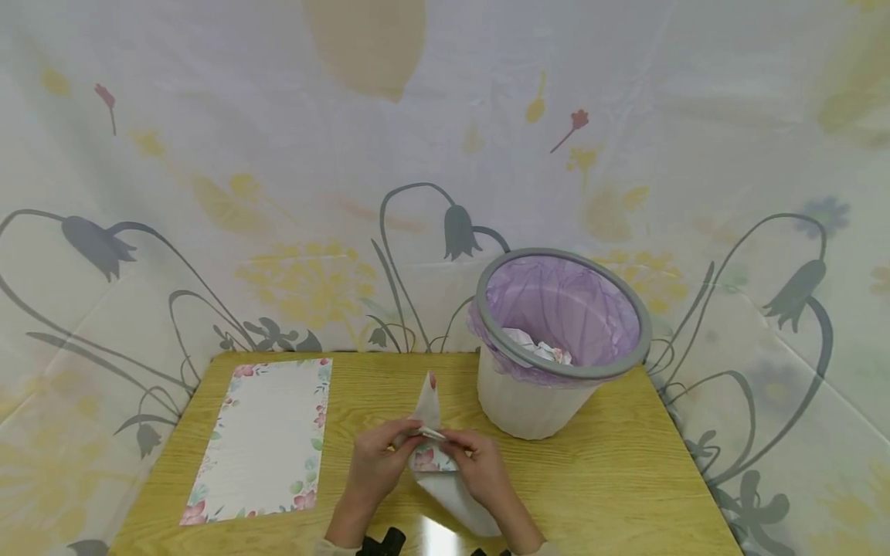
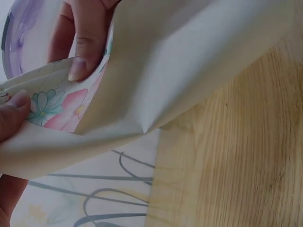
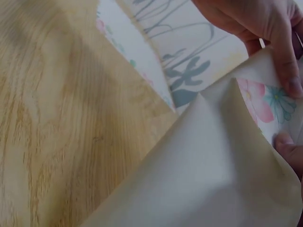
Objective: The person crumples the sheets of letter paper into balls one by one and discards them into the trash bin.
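Observation:
Both hands hold one sheet of floral-bordered paper (image 1: 455, 494) above the table, between the flat sheet and the bin. My left hand (image 1: 378, 459) pinches its folded middle from the left. From the other side, my right hand (image 1: 480, 463) pinches the same narrow fold, the two sets of fingertips close together. A corner of the paper points up beyond the hands, and a wide plain flap hangs toward me. Pink and teal flowers show beside the thumbs on the folded paper (image 2: 71, 106) in the left wrist view. Fingers partly hide the fold.
A second flower-bordered sheet (image 1: 267, 440) lies flat on the left of the wooden table (image 1: 584, 494). At the back right stands a white bin (image 1: 521, 405) with a grey rim and purple liner, crumpled paper (image 1: 535, 347) inside. A flower-printed curtain (image 1: 278, 154) hangs behind.

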